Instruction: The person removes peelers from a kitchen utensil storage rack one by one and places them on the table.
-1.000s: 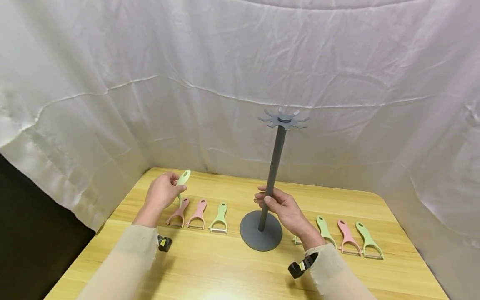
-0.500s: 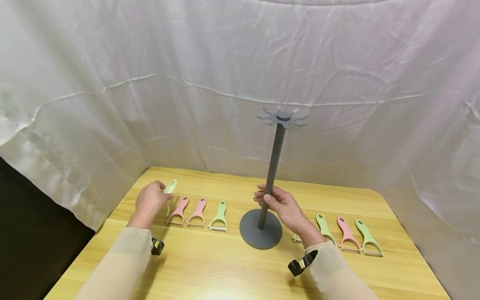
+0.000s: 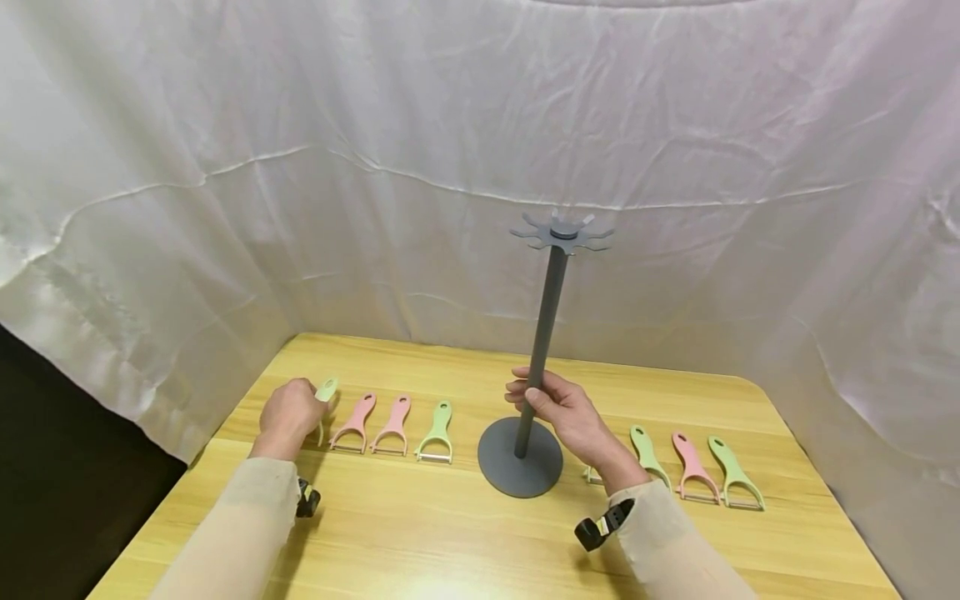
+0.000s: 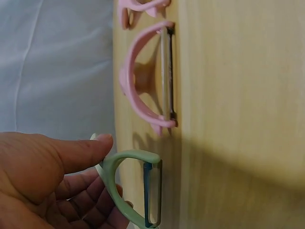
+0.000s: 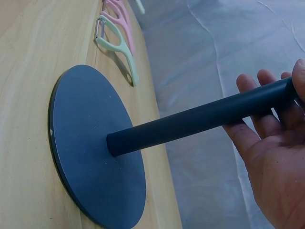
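At the left end of a row of peelers, my left hand [image 3: 288,414] pinches a light green Y-shaped peeler [image 3: 327,389] by its handle. The left wrist view shows thumb and fingers on either side of the green peeler [image 4: 110,179], its blade end low by the tabletop. My right hand [image 3: 567,417] grips the pole of a dark grey stand [image 3: 549,304], thumb on one side and fingers behind. A round base [image 5: 90,143] rests on the table, and a ring of curved hooks [image 3: 564,236] tops the pole, with nothing hanging on it.
Beside the held peeler lie two pink peelers [image 3: 358,417] and a green peeler [image 3: 438,425]. Right of the stand, several more peelers lie in a row, including a pink peeler [image 3: 690,462]; my right forearm partly covers one. A pale curtain [image 3: 420,250] surrounds the wooden table [image 3: 450,533].
My left hand has moved left and down with the green peeler, from above the pink peelers to the row's left end. My right hand stays on the pole.
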A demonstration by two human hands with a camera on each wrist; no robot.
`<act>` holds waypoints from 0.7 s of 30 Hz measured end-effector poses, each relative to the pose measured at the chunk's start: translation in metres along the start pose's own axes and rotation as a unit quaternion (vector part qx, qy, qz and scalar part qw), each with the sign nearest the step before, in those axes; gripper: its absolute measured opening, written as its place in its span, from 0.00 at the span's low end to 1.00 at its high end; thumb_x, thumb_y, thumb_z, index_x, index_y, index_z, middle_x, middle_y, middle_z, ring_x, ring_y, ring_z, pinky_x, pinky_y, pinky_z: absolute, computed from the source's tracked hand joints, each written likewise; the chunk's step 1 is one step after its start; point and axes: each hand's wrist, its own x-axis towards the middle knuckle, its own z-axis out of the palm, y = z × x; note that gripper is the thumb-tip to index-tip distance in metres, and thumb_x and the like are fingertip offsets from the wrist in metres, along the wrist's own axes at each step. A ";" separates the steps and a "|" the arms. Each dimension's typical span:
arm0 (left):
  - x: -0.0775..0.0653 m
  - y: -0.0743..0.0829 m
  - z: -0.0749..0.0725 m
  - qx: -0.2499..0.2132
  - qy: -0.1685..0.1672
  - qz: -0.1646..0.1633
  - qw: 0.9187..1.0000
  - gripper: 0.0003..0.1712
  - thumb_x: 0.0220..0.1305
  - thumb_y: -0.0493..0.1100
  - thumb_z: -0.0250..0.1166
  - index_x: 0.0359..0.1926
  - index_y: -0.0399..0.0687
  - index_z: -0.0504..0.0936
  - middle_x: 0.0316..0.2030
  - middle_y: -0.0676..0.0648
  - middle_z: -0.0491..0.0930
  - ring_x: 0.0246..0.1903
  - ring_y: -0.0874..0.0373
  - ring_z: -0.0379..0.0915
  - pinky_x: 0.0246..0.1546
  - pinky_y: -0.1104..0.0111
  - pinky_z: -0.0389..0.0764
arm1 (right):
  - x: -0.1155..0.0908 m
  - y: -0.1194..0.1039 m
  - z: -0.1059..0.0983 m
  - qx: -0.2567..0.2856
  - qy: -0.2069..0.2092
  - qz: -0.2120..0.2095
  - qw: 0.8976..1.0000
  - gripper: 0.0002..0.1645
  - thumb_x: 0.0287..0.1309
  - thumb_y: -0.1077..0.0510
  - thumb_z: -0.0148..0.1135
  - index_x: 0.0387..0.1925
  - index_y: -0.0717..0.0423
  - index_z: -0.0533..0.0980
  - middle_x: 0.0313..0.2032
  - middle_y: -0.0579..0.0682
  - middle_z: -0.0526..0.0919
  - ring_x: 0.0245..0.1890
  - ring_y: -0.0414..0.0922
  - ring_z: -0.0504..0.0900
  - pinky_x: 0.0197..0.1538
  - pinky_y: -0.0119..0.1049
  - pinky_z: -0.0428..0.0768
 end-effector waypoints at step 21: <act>0.006 -0.004 0.013 0.010 0.009 0.004 1.000 0.16 0.68 0.47 0.71 0.41 0.34 0.83 0.35 0.35 0.84 0.31 0.45 0.76 0.29 0.56 0.77 | 0.000 -0.001 0.001 0.000 0.004 -0.002 1.000 0.25 0.80 0.55 0.55 0.72 0.59 0.72 0.61 0.65 0.82 0.62 0.53 0.85 0.67 0.51 0.81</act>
